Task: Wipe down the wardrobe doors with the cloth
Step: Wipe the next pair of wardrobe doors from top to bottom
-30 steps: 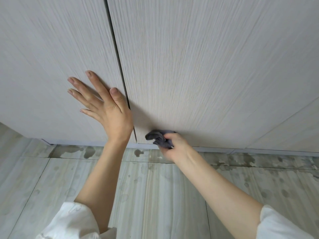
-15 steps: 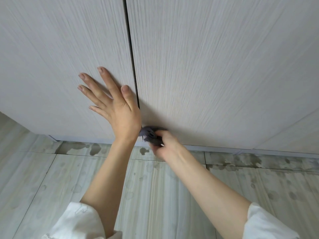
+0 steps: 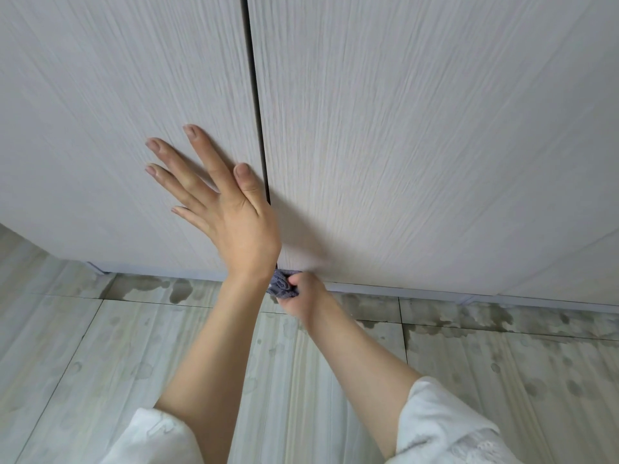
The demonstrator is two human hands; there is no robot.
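My right hand (image 3: 303,294) grips the bunched grey cloth (image 3: 283,286), fingers curled round it, at the bottom edge of the right wardrobe door (image 3: 418,145), just below centre of the frame. Over the last second this hand has travelled left along that lower edge: it was well right of the seam (image 3: 256,105) and now sits at the door's lower left corner, partly behind my left wrist. I judge the bottom strip of the right door close to done.

My left hand (image 3: 231,209) stays flat on the left wardrobe door (image 3: 117,95), fingers spread, thumb alongside the seam, holding nothing. It braces the panel.

Edges: the cloth touches the door's bottom edge where it meets the recessed plinth (image 3: 435,294). Further leftward travel is blocked by my left wrist, which crosses in front of the cloth.

Open room: the right door is free above and to the right of the cloth. The tiled floor (image 3: 134,346), with damp blotches near the plinth, lies below. To wipe the left door, I expect the bracing hand must lift first.
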